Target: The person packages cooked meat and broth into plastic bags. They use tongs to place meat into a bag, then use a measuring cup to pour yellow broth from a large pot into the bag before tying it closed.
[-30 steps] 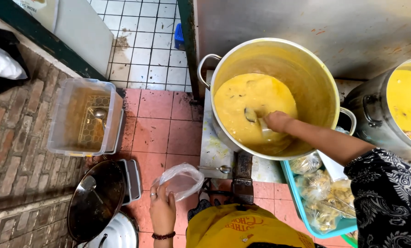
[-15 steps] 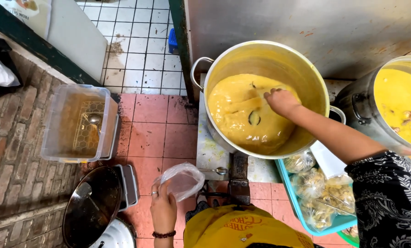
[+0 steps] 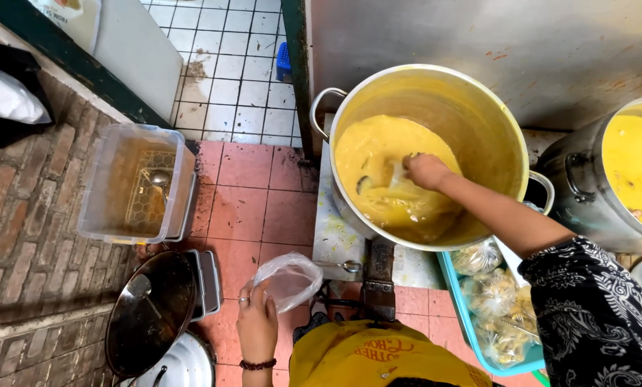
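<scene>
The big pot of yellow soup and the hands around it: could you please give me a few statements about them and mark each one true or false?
1. The right hand is down inside the big pot of yellow soup. True.
2. The left hand holds a metal ladle. False: it holds a clear plastic bag.
3. The clear plastic tub on the floor has a spoon lying in it. True.
4. The pot lid sits on the big pot. False: it lies on the floor near the left hand.
5. The blue tray below the pot holds filled bags. True.
</scene>
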